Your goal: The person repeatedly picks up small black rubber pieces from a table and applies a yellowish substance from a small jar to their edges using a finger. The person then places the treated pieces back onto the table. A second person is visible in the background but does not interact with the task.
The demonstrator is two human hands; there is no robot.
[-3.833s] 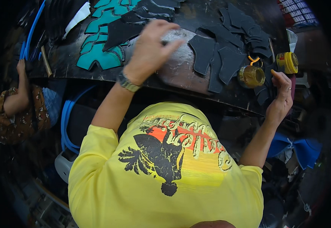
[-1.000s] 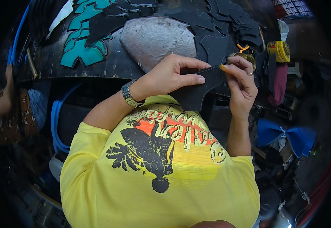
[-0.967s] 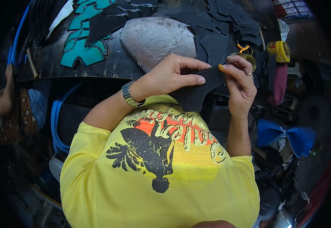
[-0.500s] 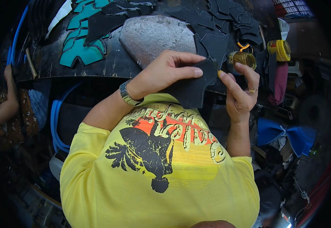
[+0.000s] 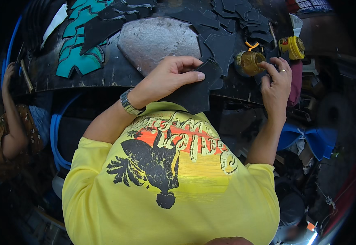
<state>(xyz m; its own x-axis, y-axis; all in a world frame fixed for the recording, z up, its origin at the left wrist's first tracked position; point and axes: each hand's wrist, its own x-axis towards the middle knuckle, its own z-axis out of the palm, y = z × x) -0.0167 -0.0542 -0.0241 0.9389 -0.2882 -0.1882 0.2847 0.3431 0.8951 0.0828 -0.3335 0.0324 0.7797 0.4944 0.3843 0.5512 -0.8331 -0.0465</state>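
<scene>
My left hand [image 5: 167,79] pinches the upper edge of a black flat cut piece [image 5: 192,93] between thumb and fingers, close to my chest at the table's near edge. The piece has angular, curved sides. To the right, my right hand [image 5: 277,87] is at the mouth of an open glass jar [image 5: 246,64] smeared with yellow-brown glue. Its index fingertip is at the rim, partly hidden, while the thumb stays apart below. Nothing shows in its grasp. The jar lies tipped with its mouth toward that hand.
A grey slab [image 5: 157,43] lies mid-table. Teal cut pieces [image 5: 78,63] overlap at the left, and black cut pieces [image 5: 243,16] at the far right. Beyond the jar sit an orange handle [image 5: 251,45] and a yellow tub [image 5: 291,47]. Another person's arm [image 5: 12,110] shows at the left.
My right hand has moved right, away from the black piece, to the jar's mouth. The left hand still holds the piece. The whole view has shifted slightly.
</scene>
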